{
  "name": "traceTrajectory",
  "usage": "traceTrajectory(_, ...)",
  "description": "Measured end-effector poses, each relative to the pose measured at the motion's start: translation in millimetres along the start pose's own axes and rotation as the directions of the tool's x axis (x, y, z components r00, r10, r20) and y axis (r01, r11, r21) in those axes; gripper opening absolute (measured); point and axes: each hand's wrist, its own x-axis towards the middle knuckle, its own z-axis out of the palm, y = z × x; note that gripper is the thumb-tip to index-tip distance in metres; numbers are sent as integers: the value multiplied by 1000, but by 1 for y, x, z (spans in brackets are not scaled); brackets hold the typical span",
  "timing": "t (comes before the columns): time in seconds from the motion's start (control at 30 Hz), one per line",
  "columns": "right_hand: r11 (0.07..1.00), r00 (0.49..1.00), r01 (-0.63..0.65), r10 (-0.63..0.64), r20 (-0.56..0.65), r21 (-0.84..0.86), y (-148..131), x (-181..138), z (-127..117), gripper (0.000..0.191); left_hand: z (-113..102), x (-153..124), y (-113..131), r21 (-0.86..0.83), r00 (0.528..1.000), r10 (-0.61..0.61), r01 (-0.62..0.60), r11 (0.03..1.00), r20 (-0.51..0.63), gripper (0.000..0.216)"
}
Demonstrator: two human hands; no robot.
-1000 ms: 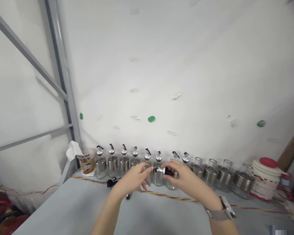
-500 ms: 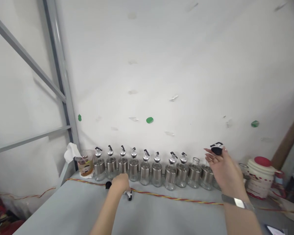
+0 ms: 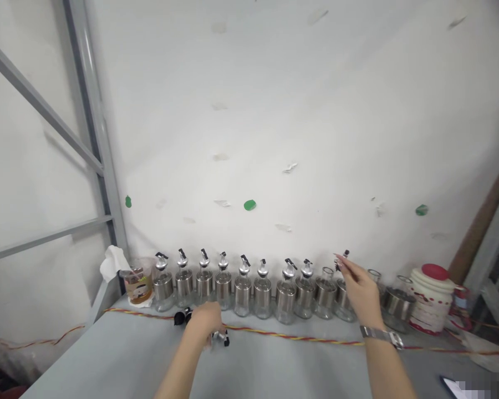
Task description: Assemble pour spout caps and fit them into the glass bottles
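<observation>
A row of glass bottles with metal sleeves lines the wall, the left ones topped by silver-and-black pour spouts. My right hand is closed in a pinch on a pour spout, over the neck of a bottle right of an uncapped one. The fingers partly hide that neck. On the table my left hand is closed round a loose pour spout, its fingertips mostly hidden. Another black-based pour spout lies left of that hand.
A red and yellow twisted cord runs across the grey table. At the left stands a cup beside white tissue. To the right are open bottles, a cream jar with red lid and a phone.
My right hand has moved left and down, bringing its pour spout from the air to a bottle's neck. My left hand has shifted slightly among the loose spouts.
</observation>
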Motion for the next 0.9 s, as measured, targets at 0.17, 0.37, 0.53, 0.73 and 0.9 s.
traceTrajectory(0.17, 988, 991, 122, -115, 71, -97, 12, -5, 10, 38, -4, -6, 5, 63, 999, -21, 18, 998, 46, 5)
traceTrajectory(0.37, 932, 976, 210, -182, 121, -296, 23, -6, 12, 38, -13, -15, 10, 80, 997, -13, 7, 997, 79, 7)
traceTrajectory(0.53, 870, 951, 308, -272, 146, -384, 25, -7, 13, 38, -16, -20, 13, 73, 997, -4, -2, 997, 77, 7)
traceTrajectory(0.73, 840, 938, 341, -278, 206, -421, 26, -3, 12, 37, -16, -20, 14, 73, 996, -8, 1, 997, 90, 7)
traceTrajectory(0.9, 823, 916, 378, -266, 299, -424, 26, 4, 8, 36, -17, -21, 14, 75, 994, 1, -9, 997, 107, 6)
